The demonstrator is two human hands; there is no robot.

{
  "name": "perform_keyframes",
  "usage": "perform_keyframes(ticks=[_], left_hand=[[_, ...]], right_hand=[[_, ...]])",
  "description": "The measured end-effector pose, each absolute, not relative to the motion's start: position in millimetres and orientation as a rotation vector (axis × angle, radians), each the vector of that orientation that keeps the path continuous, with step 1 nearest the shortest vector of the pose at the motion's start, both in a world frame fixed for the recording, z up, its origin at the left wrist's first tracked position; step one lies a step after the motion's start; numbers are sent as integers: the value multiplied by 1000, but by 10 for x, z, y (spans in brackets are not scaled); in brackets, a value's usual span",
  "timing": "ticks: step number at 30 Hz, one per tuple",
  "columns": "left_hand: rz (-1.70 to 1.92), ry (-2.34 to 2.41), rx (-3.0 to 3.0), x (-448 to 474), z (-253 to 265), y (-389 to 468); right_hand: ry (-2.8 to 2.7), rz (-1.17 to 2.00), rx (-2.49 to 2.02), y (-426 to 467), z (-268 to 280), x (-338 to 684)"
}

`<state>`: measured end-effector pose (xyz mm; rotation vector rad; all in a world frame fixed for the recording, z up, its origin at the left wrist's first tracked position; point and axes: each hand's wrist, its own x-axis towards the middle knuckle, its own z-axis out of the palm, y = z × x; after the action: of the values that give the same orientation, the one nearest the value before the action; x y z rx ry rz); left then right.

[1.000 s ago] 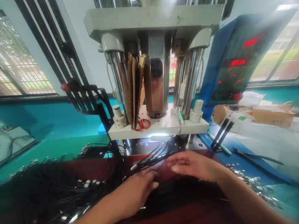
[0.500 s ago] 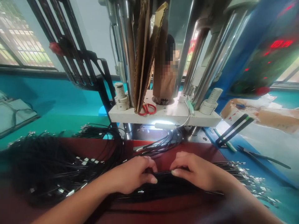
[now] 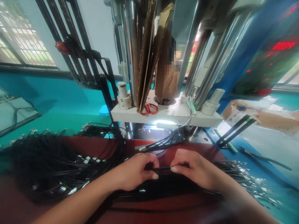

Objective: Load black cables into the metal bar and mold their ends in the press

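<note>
A short stretch of black cable [image 3: 164, 169] runs between my two hands, just above a thick bundle of black cables [image 3: 161, 185] on the dark red work surface. My left hand [image 3: 135, 171] is curled around the cable's left side, thumb below and fingers above. On the other side, my right hand [image 3: 192, 168] pinches it between thumb and bent fingers. The bundle's silvery ends [image 3: 251, 180] fan out beyond my right wrist. Farther back, more black cables [image 3: 163, 143] lead into the lit gap of the press.
The press's white plate [image 3: 168, 116] stands ahead, carrying red-handled scissors [image 3: 149, 109] and cardboard [image 3: 148, 62]. A large cable heap [image 3: 46, 165] lies left. Pliers [image 3: 263, 157] rest on the blue surface at right. A person is partly visible behind the press.
The stretch of cable between my hands now shows more clearly above the bundle. My hands have barely moved, and the view has shifted slightly.
</note>
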<state>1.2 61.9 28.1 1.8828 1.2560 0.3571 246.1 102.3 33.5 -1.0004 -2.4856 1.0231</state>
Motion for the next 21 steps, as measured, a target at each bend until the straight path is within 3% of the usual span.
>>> perform_keyframes(ticks=[17, 21], left_hand=[[330, 1218, 1847, 25, 255, 623], [336, 1220, 1850, 24, 240, 619]], right_hand=[[-2512, 739, -957, 947, 306, 2381], [-2545, 814, -931, 946, 332, 2388]])
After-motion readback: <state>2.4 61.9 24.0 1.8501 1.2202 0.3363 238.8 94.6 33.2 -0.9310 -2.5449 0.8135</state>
